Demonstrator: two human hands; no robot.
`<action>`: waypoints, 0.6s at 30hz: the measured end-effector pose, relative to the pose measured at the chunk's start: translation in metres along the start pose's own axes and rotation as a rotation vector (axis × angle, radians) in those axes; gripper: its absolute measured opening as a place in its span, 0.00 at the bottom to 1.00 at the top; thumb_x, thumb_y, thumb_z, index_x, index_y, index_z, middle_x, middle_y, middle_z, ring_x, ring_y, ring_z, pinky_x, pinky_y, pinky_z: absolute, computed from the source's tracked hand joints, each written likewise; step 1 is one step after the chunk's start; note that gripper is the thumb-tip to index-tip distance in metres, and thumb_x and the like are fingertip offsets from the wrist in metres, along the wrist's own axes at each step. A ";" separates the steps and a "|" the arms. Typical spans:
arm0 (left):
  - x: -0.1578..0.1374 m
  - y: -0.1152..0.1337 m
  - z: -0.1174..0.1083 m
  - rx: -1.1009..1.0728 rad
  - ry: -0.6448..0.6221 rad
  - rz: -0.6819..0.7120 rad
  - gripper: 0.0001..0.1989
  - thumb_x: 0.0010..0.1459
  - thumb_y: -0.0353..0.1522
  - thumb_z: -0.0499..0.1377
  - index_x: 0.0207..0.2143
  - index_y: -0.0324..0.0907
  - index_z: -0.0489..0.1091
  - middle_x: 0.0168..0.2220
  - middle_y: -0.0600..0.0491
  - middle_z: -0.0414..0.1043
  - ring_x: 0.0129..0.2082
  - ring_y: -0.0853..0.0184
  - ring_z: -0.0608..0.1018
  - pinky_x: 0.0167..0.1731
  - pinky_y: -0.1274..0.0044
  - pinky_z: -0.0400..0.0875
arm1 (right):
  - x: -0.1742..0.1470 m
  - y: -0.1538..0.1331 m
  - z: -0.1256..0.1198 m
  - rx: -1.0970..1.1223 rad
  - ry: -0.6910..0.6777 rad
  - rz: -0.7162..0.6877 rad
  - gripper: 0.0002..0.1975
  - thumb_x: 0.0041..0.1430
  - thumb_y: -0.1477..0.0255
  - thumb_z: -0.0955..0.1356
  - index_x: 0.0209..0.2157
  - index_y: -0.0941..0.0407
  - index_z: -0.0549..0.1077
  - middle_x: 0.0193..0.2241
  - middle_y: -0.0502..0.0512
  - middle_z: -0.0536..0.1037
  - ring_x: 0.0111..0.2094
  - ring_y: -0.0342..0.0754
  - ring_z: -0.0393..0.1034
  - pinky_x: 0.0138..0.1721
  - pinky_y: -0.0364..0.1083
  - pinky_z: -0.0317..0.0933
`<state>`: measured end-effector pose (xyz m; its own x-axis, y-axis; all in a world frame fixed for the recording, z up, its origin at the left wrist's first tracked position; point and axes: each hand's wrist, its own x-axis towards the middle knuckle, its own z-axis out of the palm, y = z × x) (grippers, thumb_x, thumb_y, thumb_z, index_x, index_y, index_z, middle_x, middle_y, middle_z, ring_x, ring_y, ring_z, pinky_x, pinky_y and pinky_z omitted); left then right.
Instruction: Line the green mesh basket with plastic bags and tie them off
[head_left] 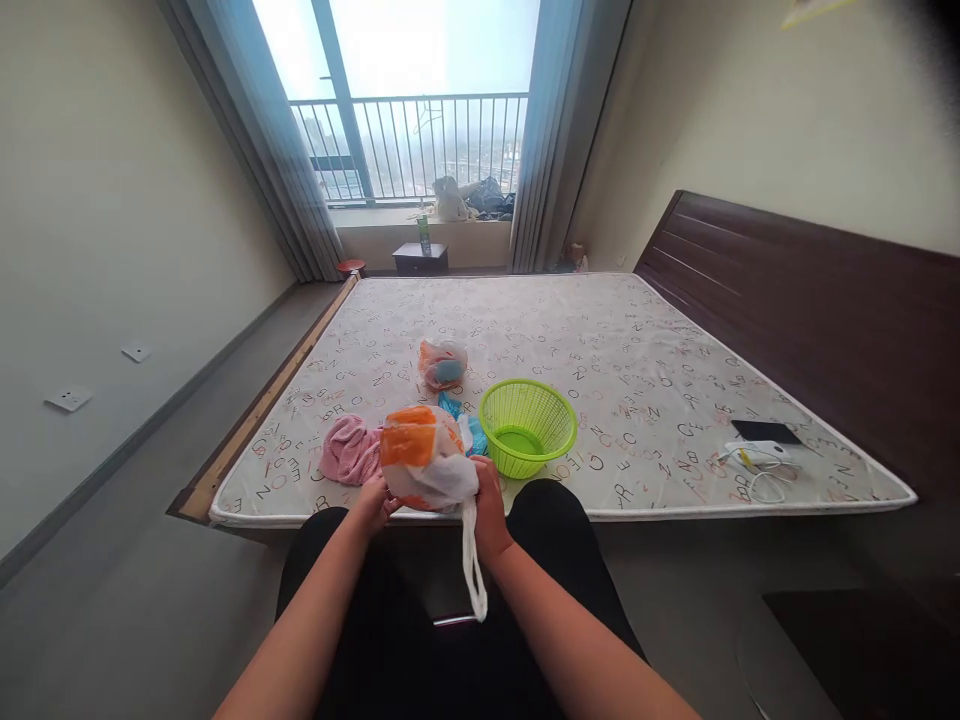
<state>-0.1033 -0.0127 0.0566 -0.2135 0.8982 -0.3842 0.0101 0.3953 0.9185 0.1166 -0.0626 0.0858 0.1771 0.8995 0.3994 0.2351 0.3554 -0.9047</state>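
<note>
- The plastic bag (421, 455), white with orange patches, is held between the person's 2 hands, above the near edge of the mattress (525, 320).
- The right hand (491, 510) grips the bag's gathered white end; 1 white handle loop hangs down beside that wrist.
- The left hand (372, 504) holds the bag at its lower left side, with some fingers hidden from view.
- A pink cloth (349, 450) lies bunched on the mattress, just left of the bag.
- Light blue material (478, 436) shows between the held bag and the green basket (530, 406), partly covered by the bag.
- The basket stands upright on the mattress, near the right hand, its open top showing a green bottom.
- A 2nd bag (442, 365), translucent with orange and blue showing, rests farther back.
- Well apart, on the right, a dark flat object (766, 432) lies beside a white item (759, 453) with a white cable.
</note>
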 end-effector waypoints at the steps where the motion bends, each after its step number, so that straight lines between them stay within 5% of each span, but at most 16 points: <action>1: 0.004 0.000 -0.005 -0.063 0.058 -0.055 0.13 0.68 0.35 0.54 0.51 0.40 0.69 0.47 0.46 0.75 0.42 0.63 0.79 0.41 0.68 0.77 | 0.002 0.003 -0.005 -0.070 0.015 -0.055 0.11 0.64 0.70 0.66 0.46 0.52 0.76 0.48 0.57 0.73 0.50 0.53 0.70 0.53 0.53 0.66; 4: 0.005 0.004 -0.021 -0.209 0.309 0.021 0.12 0.68 0.33 0.48 0.48 0.43 0.68 0.44 0.46 0.76 0.42 0.63 0.81 0.42 0.70 0.77 | 0.005 0.015 -0.016 -0.264 -0.024 -0.191 0.11 0.63 0.73 0.67 0.44 0.51 0.79 0.51 0.58 0.70 0.53 0.52 0.67 0.55 0.53 0.65; 7: -0.013 0.016 -0.026 0.009 0.406 0.471 0.12 0.66 0.38 0.51 0.46 0.44 0.70 0.49 0.46 0.75 0.51 0.59 0.78 0.52 0.66 0.74 | 0.005 0.023 -0.018 -0.419 -0.102 -0.269 0.13 0.64 0.75 0.66 0.46 0.49 0.79 0.51 0.59 0.70 0.54 0.52 0.66 0.56 0.54 0.64; 9: -0.028 0.025 -0.019 0.249 0.309 0.714 0.13 0.64 0.40 0.54 0.45 0.46 0.72 0.51 0.47 0.75 0.56 0.57 0.75 0.58 0.63 0.69 | 0.003 0.025 -0.015 -0.478 -0.189 -0.308 0.13 0.64 0.75 0.67 0.47 0.48 0.79 0.50 0.58 0.71 0.53 0.52 0.65 0.55 0.53 0.65; 11: -0.039 0.026 -0.006 0.446 0.086 0.814 0.13 0.63 0.41 0.57 0.46 0.48 0.74 0.52 0.48 0.75 0.58 0.56 0.73 0.61 0.62 0.66 | 0.000 0.025 -0.011 -0.488 -0.297 -0.339 0.14 0.64 0.74 0.68 0.48 0.46 0.79 0.48 0.57 0.72 0.52 0.52 0.65 0.54 0.52 0.66; 14: -0.037 0.012 0.014 0.638 -0.256 0.774 0.15 0.58 0.40 0.62 0.48 0.49 0.76 0.51 0.48 0.77 0.55 0.55 0.75 0.58 0.63 0.68 | -0.005 0.028 -0.007 -0.465 -0.418 -0.371 0.16 0.64 0.75 0.67 0.50 0.46 0.78 0.47 0.58 0.73 0.50 0.52 0.66 0.52 0.51 0.67; 18: -0.018 -0.014 0.020 0.795 -0.412 0.633 0.08 0.61 0.39 0.60 0.39 0.49 0.77 0.38 0.50 0.79 0.41 0.58 0.80 0.45 0.68 0.73 | -0.005 0.040 -0.009 -0.528 -0.449 -0.303 0.19 0.61 0.81 0.65 0.49 0.50 0.76 0.41 0.57 0.74 0.45 0.52 0.67 0.47 0.50 0.67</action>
<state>-0.0800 -0.0308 0.0487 0.3938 0.9192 -0.0022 0.6619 -0.2820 0.6945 0.1337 -0.0547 0.0489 -0.3481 0.8390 0.4181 0.6578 0.5364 -0.5287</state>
